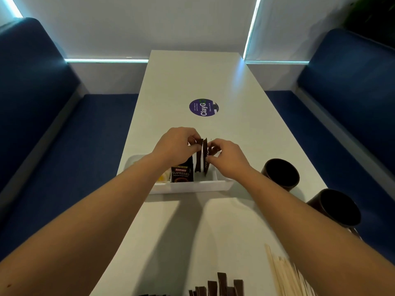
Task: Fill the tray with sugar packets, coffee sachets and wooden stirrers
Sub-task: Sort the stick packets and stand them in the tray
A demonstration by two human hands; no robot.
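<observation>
Both pinching thin dark sachets (202, 155) upright over the tray (190, 186): left hand (177, 146) at top edges, right hand (224, 157) at the side. Probably light, floppy, slick; best gripped by edges. Stirrers (284, 274) at 5 o'clock on the desk (192, 82).

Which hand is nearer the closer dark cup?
Right. The right hand is up-left of the closer dark cup; the left hand is farther left over the tray.
</observation>
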